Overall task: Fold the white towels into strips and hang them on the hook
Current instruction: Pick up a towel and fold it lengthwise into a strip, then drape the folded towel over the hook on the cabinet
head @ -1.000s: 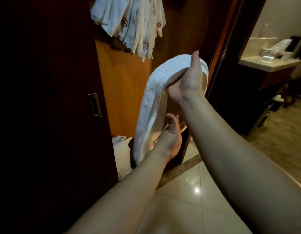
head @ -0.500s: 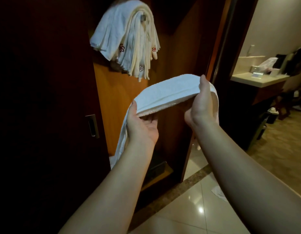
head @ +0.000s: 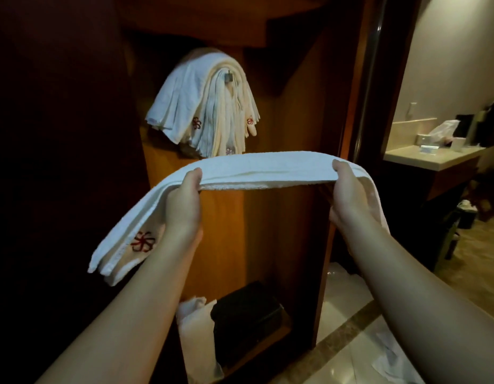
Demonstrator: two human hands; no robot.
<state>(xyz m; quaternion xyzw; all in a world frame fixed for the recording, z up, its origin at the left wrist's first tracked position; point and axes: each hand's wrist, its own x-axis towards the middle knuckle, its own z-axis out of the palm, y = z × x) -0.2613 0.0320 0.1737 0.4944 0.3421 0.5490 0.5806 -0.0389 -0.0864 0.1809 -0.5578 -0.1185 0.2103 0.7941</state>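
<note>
Towel strip [head: 256, 169] was stretched level between both hands below the hook [head: 228, 77], left hand [head: 183, 202] and right hand [head: 348, 199] each gripping it, ends drooping. Best to lift it centred over the already hung towels [head: 204, 106], keeping the folds pinched together

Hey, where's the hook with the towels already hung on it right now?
In the head view, the hook sits upper centre inside the wooden wardrobe, buried under hung towels, above the folded towel strip.
</note>
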